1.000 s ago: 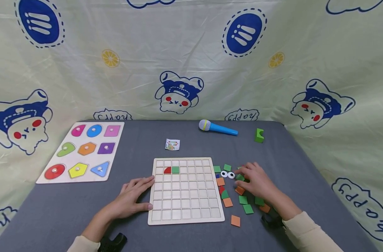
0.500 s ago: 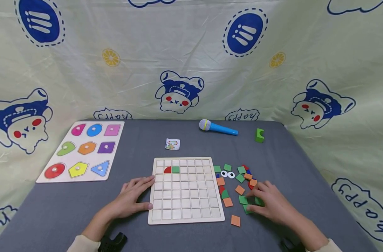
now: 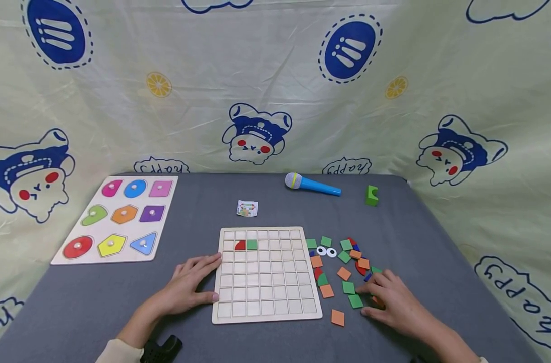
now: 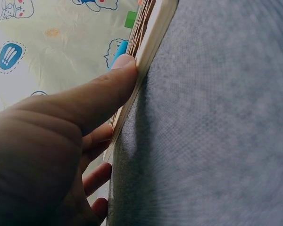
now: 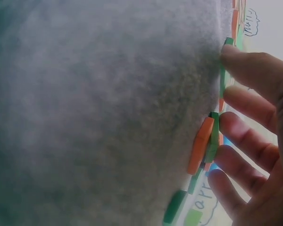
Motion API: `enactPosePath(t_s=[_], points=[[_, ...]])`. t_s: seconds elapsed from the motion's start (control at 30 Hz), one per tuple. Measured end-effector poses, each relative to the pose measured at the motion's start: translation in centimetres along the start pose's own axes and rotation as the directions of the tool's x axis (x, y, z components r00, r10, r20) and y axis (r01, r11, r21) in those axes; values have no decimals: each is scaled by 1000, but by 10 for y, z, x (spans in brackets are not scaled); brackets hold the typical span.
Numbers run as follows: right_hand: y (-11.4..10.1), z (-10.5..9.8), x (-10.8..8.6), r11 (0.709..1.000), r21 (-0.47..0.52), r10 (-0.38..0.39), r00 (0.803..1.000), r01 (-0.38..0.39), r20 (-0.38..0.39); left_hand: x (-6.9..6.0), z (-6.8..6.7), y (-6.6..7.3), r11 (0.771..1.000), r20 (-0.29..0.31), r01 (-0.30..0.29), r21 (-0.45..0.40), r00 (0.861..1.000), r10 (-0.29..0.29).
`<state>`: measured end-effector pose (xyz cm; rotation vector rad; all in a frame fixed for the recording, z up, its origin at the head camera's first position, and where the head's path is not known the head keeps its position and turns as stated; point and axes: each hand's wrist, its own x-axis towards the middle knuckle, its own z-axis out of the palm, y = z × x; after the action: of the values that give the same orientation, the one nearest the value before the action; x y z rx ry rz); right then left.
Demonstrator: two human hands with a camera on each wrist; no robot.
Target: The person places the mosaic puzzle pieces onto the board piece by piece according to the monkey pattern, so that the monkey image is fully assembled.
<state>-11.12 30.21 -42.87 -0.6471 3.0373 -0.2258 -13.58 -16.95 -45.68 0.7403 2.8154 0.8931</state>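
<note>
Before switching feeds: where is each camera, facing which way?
Head: on the head, facing forward and down at the grid board; left hand and right hand show.
Left wrist: on that wrist, toward the grid board's edge; left hand shows.
Right wrist: on that wrist, toward loose tiles; right hand shows.
Shared: grid board, in head and left wrist.
</note>
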Motion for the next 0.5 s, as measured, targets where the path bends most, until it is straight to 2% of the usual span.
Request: enactPosePath(t_s=[0.33, 0.5], points=[[0, 2, 1, 1000, -20, -17, 1000, 17, -10, 0, -2, 1, 1000, -2, -1, -1, 1000, 1], [1, 2, 1, 999, 2, -34, 999, 34, -2, 0, -1, 1, 1000, 5, 3, -4, 1000, -2]])
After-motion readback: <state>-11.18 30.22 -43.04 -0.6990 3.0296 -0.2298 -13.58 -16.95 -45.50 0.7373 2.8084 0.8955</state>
